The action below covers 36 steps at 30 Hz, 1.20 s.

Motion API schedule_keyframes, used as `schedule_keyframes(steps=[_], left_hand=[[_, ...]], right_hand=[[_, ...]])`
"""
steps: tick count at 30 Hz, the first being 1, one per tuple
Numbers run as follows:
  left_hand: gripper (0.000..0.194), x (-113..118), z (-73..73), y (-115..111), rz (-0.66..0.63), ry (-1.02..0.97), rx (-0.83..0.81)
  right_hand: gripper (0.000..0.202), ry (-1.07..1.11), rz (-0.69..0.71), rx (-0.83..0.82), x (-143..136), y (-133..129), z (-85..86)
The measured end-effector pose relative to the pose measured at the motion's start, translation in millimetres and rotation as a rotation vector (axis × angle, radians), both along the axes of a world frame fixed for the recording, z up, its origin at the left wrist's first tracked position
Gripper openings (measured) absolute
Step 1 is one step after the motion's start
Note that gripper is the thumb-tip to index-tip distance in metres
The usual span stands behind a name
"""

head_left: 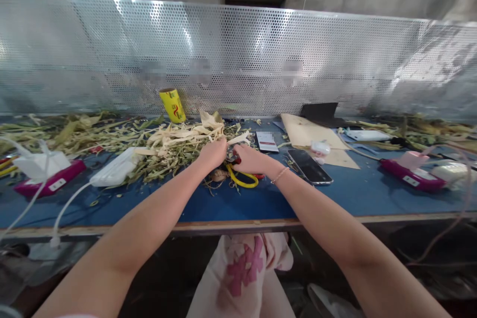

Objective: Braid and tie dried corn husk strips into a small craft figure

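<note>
My left hand (215, 153) is closed at the front of a heap of dried plant strips (169, 144), with a pale dried strip (241, 138) by its fingers. Right beside it, my right hand (251, 159) is curled around a pair of scissors. A yellow loop handle (244, 182) of the scissors shows below that hand, with a bit of red next to it. The hand covers most of the rest, and the blades are hard to make out. Under the hands lies a small brown clump (219, 175), partly hidden.
A yellow tube (173, 105) stands by the perforated metal screen (246, 59). On the blue table (223, 207) lie a phone (310, 166), a card (266, 141), cardboard (313, 131), a white power strip (115, 166) and magenta socket blocks (52, 184) with cables.
</note>
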<state>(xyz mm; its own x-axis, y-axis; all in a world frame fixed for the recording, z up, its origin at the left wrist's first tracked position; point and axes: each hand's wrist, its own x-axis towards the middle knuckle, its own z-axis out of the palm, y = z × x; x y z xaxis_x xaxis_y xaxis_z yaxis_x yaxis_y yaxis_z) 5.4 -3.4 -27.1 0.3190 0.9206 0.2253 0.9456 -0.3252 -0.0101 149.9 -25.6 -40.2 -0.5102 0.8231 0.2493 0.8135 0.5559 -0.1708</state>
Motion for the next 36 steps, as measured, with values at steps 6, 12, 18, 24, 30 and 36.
schedule_keyframes(steps=[6, 12, 18, 24, 30, 36], left_hand=[[0.033, 3.5, -5.9, -4.5, 0.043, 0.065, 0.032], [0.032, -1.3, -7.3, -0.5, 0.011, 0.053, 0.027], [0.031, -2.7, -5.9, 1.0, 0.006, -0.090, -0.009], [0.030, -8.8, -2.4, 13.1, 0.059, -0.402, 0.034], [0.024, -15.8, -1.2, 27.7, 0.146, -1.004, 0.007], [0.024, -9.8, 5.1, 20.7, 0.072, -1.566, -0.154]], right_hand=[[0.038, -0.179, -0.102, -0.072, -4.1, -18.5, 13.3], [0.042, -0.162, -0.073, -0.053, -5.9, -20.7, 16.2], [0.033, 0.154, -0.079, -0.157, 8.0, -2.8, 12.4], [0.026, 0.781, 0.028, -0.408, 23.2, 9.8, 14.5], [0.024, 0.891, -0.132, -0.207, 27.1, 27.1, 5.4], [0.026, 0.521, -0.155, -0.123, 27.3, 24.0, 3.6]])
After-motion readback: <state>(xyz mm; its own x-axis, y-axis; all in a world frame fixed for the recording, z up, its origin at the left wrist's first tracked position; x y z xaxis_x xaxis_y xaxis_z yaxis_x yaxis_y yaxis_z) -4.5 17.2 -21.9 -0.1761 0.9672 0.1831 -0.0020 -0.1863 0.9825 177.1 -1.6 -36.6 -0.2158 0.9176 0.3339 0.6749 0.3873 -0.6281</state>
